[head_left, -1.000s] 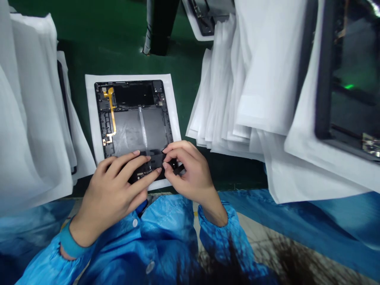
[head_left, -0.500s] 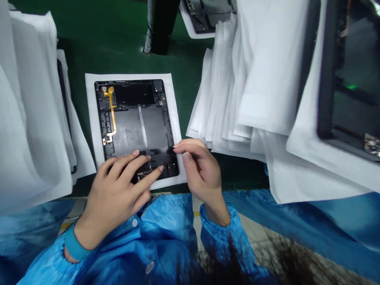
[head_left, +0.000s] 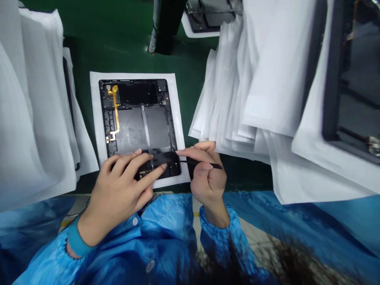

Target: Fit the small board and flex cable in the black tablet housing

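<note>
An opened black tablet frame (head_left: pixel 139 118) with an orange flex cable (head_left: pixel 115 111) lies on a white foam sheet (head_left: pixel 96 114) on the green table. My left hand (head_left: pixel 124 186) rests flat on the frame's near edge, fingers spread over it. My right hand (head_left: pixel 204 174) sits just right of the frame's near right corner. It pinches a thin black strip (head_left: pixel 200 162) that runs from the corner out past the fingers.
Stacks of white foam sheets hang at the left (head_left: pixel 32 111) and right (head_left: pixel 267 79). Another dark frame (head_left: pixel 350 79) stands at the far right. A further frame on foam (head_left: pixel 208 18) and a black post (head_left: pixel 164 25) are at the back.
My right hand has drawn back to the right from the frame's near edge and now pulls a thin black strip away from the corner. The left hand stays put.
</note>
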The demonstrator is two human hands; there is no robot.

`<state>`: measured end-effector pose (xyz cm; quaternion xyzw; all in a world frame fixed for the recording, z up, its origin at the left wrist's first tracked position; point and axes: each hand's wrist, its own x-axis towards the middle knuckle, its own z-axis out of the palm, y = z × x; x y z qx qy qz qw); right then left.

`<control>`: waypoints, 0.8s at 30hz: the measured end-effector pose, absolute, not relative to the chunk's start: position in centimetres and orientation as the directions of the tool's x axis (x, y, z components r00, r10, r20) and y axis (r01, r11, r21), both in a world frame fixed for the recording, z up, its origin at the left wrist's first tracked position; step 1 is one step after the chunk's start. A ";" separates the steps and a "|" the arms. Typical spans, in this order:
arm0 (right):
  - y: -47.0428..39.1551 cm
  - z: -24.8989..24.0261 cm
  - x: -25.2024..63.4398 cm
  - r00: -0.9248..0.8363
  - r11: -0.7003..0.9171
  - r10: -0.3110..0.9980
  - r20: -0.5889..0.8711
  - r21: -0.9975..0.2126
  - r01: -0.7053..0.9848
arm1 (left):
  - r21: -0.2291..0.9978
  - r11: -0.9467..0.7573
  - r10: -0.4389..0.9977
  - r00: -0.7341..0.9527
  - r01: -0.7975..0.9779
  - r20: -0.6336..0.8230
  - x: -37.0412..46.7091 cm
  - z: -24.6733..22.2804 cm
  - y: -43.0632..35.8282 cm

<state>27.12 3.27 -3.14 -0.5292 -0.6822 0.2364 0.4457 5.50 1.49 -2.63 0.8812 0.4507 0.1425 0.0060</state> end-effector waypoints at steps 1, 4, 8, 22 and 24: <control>3.2 -3.2 27.1 -0.054 0.341 0.930 0.364 -0.797 0.498 | 0.136 -0.592 0.797 0.553 0.794 0.244 5.5 -2.6 1.5; 3.2 -3.1 27.0 -0.095 0.335 0.940 0.327 -0.840 0.426 | 0.132 -0.590 0.798 0.551 0.796 0.245 5.5 -2.6 1.5; 3.4 -2.8 26.8 -0.128 0.309 0.951 0.281 -0.856 0.415 | 0.134 -0.587 0.800 0.547 0.798 0.247 5.5 -2.6 1.5; 3.2 -2.8 26.3 -0.080 0.356 0.924 0.373 -0.767 0.534 | 0.142 -0.585 0.798 0.534 0.799 0.279 5.6 -3.0 1.5; 3.1 -2.8 26.4 -0.073 0.340 0.930 0.361 -0.764 0.548 | 0.143 -0.586 0.796 0.534 0.797 0.283 5.6 -3.0 1.5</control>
